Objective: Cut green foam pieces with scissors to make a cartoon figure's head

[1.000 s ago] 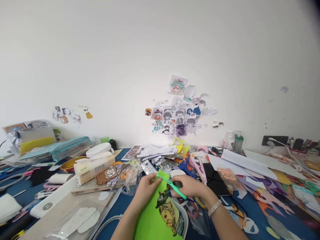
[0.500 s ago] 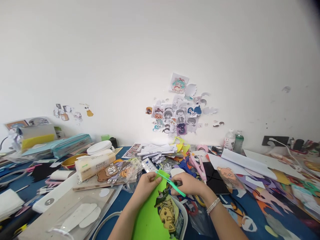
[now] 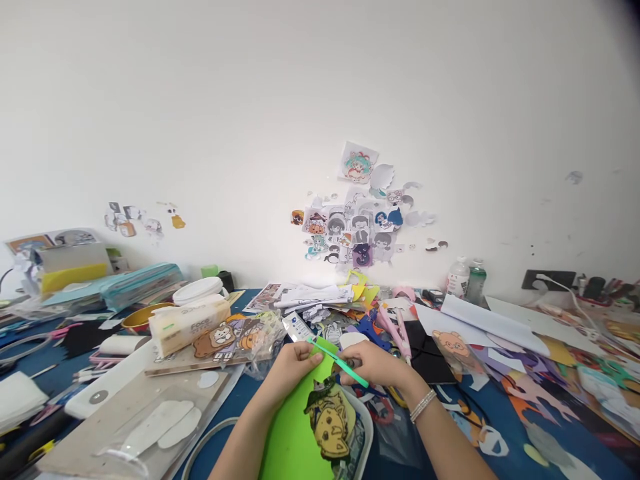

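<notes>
My left hand pinches the top edge of a bright green foam sheet that rises from the bottom of the view. A cartoon cut-out in yellow and black lies on the sheet's right side. My right hand, with a beaded bracelet at the wrist, is closed on a slim green-handled tool whose tip reaches the sheet's top edge near my left fingers.
The blue table is crowded: a tissue pack, a cartoon print in plastic, a white lid stack, pink tools, paper scraps, two bottles, rolled white paper. Stickers cover the wall.
The view has shifted slightly, so both hands and the green sheet sit a little higher and further left. Both grips are the same.
</notes>
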Motion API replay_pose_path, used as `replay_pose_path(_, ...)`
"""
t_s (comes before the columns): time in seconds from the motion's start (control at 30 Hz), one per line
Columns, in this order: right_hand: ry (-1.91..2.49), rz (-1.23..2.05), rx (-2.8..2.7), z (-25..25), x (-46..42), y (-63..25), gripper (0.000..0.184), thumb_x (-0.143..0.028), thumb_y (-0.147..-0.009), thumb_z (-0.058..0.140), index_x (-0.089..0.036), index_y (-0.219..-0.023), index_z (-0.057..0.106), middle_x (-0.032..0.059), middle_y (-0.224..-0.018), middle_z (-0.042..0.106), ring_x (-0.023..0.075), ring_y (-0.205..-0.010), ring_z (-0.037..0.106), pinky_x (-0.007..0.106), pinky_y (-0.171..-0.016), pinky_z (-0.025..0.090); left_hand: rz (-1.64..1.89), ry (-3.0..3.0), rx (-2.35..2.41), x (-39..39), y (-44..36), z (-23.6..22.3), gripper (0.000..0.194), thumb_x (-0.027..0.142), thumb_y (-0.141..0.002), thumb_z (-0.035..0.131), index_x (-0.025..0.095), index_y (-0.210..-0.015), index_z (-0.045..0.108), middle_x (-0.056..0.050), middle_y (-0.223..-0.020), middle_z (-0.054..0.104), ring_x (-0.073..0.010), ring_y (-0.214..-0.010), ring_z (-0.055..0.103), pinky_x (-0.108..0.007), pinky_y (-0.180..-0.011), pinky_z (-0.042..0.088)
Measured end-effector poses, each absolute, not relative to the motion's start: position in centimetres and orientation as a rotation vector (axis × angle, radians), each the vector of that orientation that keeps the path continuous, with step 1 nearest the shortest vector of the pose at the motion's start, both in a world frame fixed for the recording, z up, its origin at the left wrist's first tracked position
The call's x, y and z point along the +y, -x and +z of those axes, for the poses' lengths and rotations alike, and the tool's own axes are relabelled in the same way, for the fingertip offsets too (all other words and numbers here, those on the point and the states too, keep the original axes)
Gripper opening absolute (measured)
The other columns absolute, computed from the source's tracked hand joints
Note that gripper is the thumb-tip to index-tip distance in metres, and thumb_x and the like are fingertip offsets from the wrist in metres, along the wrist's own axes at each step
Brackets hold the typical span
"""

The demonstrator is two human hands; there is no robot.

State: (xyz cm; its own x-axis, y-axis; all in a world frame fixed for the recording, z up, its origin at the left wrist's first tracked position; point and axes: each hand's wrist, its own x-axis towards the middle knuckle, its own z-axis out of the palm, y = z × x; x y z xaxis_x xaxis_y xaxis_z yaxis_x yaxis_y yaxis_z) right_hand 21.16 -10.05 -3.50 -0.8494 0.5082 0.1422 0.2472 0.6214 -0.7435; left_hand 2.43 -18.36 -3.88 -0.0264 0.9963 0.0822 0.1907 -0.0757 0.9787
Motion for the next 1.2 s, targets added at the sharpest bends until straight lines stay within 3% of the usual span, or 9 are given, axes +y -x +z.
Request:
replay_pose_path(0.13, 0.583, 1.111, -2.488, -3.5, -10.1, -21.0, 0.020, -0.030, -0.066, 0.067, -0.015, -0.078, 0.067, -0.0043, -0.060, 0.046, 0.0102, -0.059, 0.040, 0.019, -0.051, 0.028, 1.200, -1.357, 1.247, -18.5, -2.1, -4.0, 0.033, 0.046, -0.069, 0.063, 0.013, -0.072, 0.063, -0.002, -0.063, 0.064, -0.0112, -0.054, 0.054, -0.022, -0.053, 0.039)
replay_pose_path(0.3, 0.578, 1.169, -2.478, -3.8, -10.2, -20.8, 0.022, -0.032, -0.061, 0.071, -0.014, -0.072, 0.065, -0.0061, -0.055, 0.038, 0.0081, -0.053, 0.033, 0.018, -0.045, 0.024, 1.160, -1.352, 1.168, -18.5, -1.8, -4.3, 0.031, 0.041, -0.066, 0.067, 0.011, -0.065, 0.062, -0.001, -0.058, 0.061, -0.0090, -0.051, 0.049, -0.020, -0.051, 0.035)
replay_pose_path(0.47, 0.505, 1.231, -2.439, -3.5, -10.3, -20.7, 0.026, -0.039, -0.065, 0.068, -0.013, -0.071, 0.064, -0.0052, -0.058, 0.039, 0.0087, -0.056, 0.033, 0.019, -0.049, 0.025, 1.195, -1.321, 1.133, -18.8, -2.0, -4.0, 0.030, 0.041, -0.066, 0.068, 0.012, -0.064, 0.061, 0.001, -0.056, 0.059, -0.0090, -0.050, 0.049, -0.020, -0.050, 0.036)
replay_pose_path(0.53, 0.479, 1.279, -2.420, -3.2, -10.5, -20.8, 0.030, -0.042, -0.065, 0.068, -0.013, -0.071, 0.063, -0.0052, -0.057, 0.039, 0.0083, -0.055, 0.033, 0.019, -0.048, 0.025, 1.207, -1.276, 1.066, -19.0, -2.2, -3.7, 0.029, 0.039, -0.066, 0.069, 0.014, -0.080, 0.064, 0.000, -0.061, 0.063, -0.0114, -0.054, 0.055, -0.022, -0.054, 0.040)
replay_pose_path(0.63, 0.435, 1.395, -2.408, -3.0, -10.9, -21.0, 0.036, -0.048, -0.065, 0.066, -0.013, -0.069, 0.060, -0.0053, -0.054, 0.040, 0.0077, -0.050, 0.034, 0.019, -0.045, 0.026, 1.172, -1.227, 0.915, -19.3, -2.3, -3.5, 0.051, 0.033, -0.068, 0.069, 0.018, -0.114, 0.053, -0.002, -0.072, 0.067, -0.0149, -0.064, 0.061, -0.026, -0.064, 0.045)
replay_pose_path(0.7, 0.406, 1.472, -2.405, -2.9, -11.1, -21.0, 0.038, -0.050, -0.065, 0.065, -0.013, -0.069, 0.058, -0.0054, -0.052, 0.041, 0.0078, -0.046, 0.036, 0.019, -0.043, 0.028, 1.123, -1.219, 0.839, -19.4, -2.3, -3.5, 0.056, 0.031, -0.070, 0.068, 0.018, -0.121, 0.048, -0.004, -0.077, 0.068, -0.0167, -0.070, 0.063, -0.028, -0.070, 0.046)
replay_pose_path(0.8, 0.379, 1.524, -2.393, -2.8, -11.2, -21.0, 0.036, -0.048, -0.065, 0.067, -0.013, -0.066, 0.057, -0.0062, -0.048, 0.040, 0.0077, -0.044, 0.038, 0.019, -0.042, 0.029, 1.106, -1.208, 0.795, -19.3, -2.2, -3.7, 0.049, 0.029, -0.069, 0.069, 0.016, -0.114, 0.053, -0.005, -0.079, 0.069, -0.0175, -0.072, 0.063, -0.029, -0.072, 0.046)
replay_pose_path(0.97, 0.351, 1.575, -2.379, -2.9, -11.1, -21.1, 0.032, -0.043, -0.065, 0.068, -0.013, -0.067, 0.057, -0.0063, -0.049, 0.043, 0.0069, -0.043, 0.038, 0.019, -0.042, 0.030, 1.166, -1.209, 0.808, -19.2, -2.2, -3.8, 0.027, 0.028, -0.064, 0.073, 0.016, -0.081, 0.056, 0.001, -0.063, 0.064, -0.0122, -0.056, 0.059, -0.022, -0.054, 0.042)
replay_pose_path(1.2, 0.343, 1.635, -2.388, -2.7, -11.3, -21.1, 0.037, -0.049, -0.064, 0.067, -0.013, -0.067, 0.057, -0.0054, -0.048, 0.046, 0.0072, -0.044, 0.040, 0.019, -0.042, 0.031, 1.097, -1.338, 1.011, -18.9, -2.0, -4.1, 0.034, 0.040, -0.061, 0.072, 0.016, -0.064, 0.048, 0.007, -0.048, 0.051, -0.0056, -0.042, 0.041, -0.018, -0.043, 0.027)
